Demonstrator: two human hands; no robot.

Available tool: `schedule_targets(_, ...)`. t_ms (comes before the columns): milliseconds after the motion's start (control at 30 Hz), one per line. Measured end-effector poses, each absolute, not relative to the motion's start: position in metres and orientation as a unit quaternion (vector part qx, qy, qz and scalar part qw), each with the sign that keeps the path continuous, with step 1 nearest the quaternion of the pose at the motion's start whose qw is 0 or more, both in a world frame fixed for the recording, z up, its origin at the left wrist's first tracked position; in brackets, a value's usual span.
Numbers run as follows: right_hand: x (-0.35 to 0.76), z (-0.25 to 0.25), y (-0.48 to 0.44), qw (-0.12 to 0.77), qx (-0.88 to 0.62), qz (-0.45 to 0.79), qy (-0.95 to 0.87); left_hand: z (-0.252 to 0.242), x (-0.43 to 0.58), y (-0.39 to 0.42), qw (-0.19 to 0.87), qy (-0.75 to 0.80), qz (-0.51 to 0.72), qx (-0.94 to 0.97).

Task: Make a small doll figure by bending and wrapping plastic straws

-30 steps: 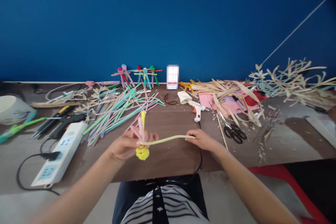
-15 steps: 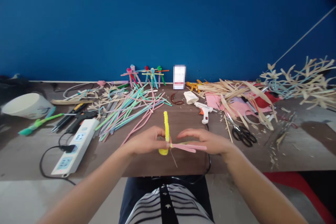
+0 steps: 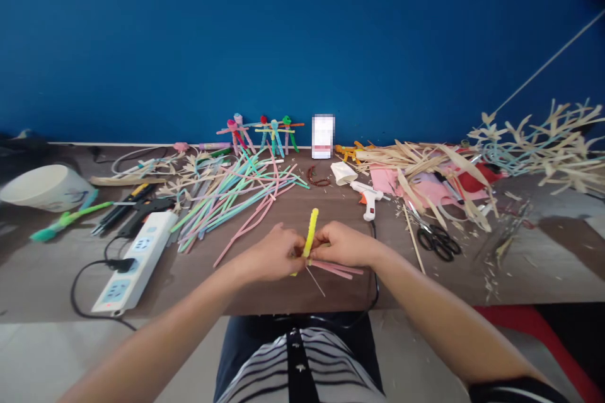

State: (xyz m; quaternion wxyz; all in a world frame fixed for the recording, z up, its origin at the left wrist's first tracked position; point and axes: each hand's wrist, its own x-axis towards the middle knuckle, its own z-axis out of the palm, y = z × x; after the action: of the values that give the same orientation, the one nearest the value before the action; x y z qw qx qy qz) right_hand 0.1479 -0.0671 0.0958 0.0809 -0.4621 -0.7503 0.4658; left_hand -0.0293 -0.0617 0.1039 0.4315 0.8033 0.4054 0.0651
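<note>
A yellow fuzzy stem [image 3: 311,232] rises, slightly tilted right, between my hands near the table's front edge. My left hand [image 3: 278,253] is closed on its lower part, where a bit of yellow shows below the fingers. From the same spot pink fuzzy stems [image 3: 338,269] stick out to the right, and a thin wire [image 3: 316,281] hangs down below. The fingers of my right hand [image 3: 341,244] are pinched against the yellow stem, just above the pink stems. The join itself is partly hidden by fingertips.
Loose pastel stems [image 3: 236,195] and a power strip [image 3: 137,264] lie left, with a white bowl [image 3: 47,187] beyond. A white glue gun [image 3: 369,199], black scissors [image 3: 439,242] and pale strips [image 3: 416,160] lie right. Small stem figures [image 3: 275,132] stand at the back.
My right hand has moved left and its fingers have closed at the yellow stem. The yellow stem's top has tipped to the right.
</note>
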Motion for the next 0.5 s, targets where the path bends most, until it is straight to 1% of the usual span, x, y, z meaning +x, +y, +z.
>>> schedule_targets(100,0.141,0.104,-0.079,0.072,-0.506,0.323,-0.797,0.095,-0.025,-0.062,0.338,0.441,0.047,0.830)
schedule_targets(167,0.137,0.108,-0.089,0.065,-0.511,0.235,-0.824,0.090,-0.024,-0.062,0.317,0.462,0.056,0.827)
schedule_targets(233,0.133,0.110,-0.099,0.051,-0.512,0.170,-0.840,0.085,-0.025,-0.061,0.324,0.485,0.074,0.809)
schedule_targets(300,0.131,0.110,-0.108,0.039,-0.511,0.133,-0.848,0.080,-0.027,-0.060,0.366,0.506,0.093,0.775)
schedule_targets(367,0.132,0.107,-0.114,0.035,-0.505,0.117,-0.855,0.077,-0.028,-0.060,0.452,0.516,0.116,0.718)
schedule_targets(433,0.135,0.104,-0.117,0.047,-0.496,0.124,-0.858,0.074,-0.029,-0.060,0.558,0.503,0.140,0.645)
schedule_targets(500,0.139,0.103,-0.117,0.068,-0.495,0.156,-0.852,0.073,-0.030,-0.062,0.638,0.482,0.158,0.579)
